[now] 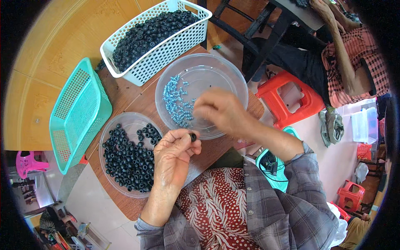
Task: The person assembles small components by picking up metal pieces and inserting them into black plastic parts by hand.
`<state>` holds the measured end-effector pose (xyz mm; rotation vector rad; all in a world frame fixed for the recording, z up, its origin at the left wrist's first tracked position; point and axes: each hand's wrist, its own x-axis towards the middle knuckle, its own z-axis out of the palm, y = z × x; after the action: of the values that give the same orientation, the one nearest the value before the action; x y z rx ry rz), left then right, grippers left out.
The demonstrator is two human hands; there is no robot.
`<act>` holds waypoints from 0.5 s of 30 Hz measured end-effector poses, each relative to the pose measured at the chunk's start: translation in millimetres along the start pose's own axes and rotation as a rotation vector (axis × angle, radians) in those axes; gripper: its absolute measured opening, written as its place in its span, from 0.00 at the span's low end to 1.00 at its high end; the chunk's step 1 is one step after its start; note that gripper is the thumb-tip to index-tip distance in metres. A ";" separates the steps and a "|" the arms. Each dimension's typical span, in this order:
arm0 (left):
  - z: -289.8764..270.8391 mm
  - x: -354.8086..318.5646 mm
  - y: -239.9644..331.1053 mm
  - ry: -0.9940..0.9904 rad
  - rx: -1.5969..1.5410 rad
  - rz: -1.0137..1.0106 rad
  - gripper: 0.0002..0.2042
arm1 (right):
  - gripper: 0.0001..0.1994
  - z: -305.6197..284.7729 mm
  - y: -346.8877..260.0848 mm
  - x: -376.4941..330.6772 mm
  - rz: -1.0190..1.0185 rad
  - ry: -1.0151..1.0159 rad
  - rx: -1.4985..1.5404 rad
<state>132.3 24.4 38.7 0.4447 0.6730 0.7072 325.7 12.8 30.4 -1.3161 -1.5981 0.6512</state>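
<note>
My left hand (173, 152) is closed, pinching a small black hollow plastic piece (193, 137) between thumb and fingers. It is held at the near edge of a transparent round tub (227, 66) with small shiny blue coil springs (177, 100) gathered on its left side. Over this tub hovers my right hand (221, 110), smeared by motion; whether its fingertips hold anything does not show. Beside my left wrist, a second transparent round tub (109, 125) contains many black hollow pieces (125, 156) like the one in my grip.
Behind the tubs, a white perforated basket (166, 54) is heaped with black pieces. A turquoise basket (81, 114) leans left of the brown table (137, 100). To the right are a red stool (287, 100) and another person (350, 66) seated at a dark table.
</note>
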 end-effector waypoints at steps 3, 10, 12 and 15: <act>-1.8 -6.9 2.4 0.002 0.031 0.047 0.06 | 0.05 -25.2 38.4 35.5 0.015 0.127 -0.385; -6.7 -11.9 2.2 0.011 -0.017 0.022 0.06 | 0.05 -26.5 88.9 75.6 -0.154 0.053 -0.960; -9.3 -11.8 3.3 -0.001 -0.047 0.016 0.06 | 0.06 -21.7 94.4 80.8 -0.146 0.018 -0.985; -11.3 -13.8 6.7 0.002 -0.054 0.030 0.06 | 0.06 -17.9 89.9 85.1 -0.094 -0.042 -1.001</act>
<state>113.6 20.8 40.2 0.4052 0.6488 0.7521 383.1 116.1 -10.6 -1.8935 -2.1002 -0.2592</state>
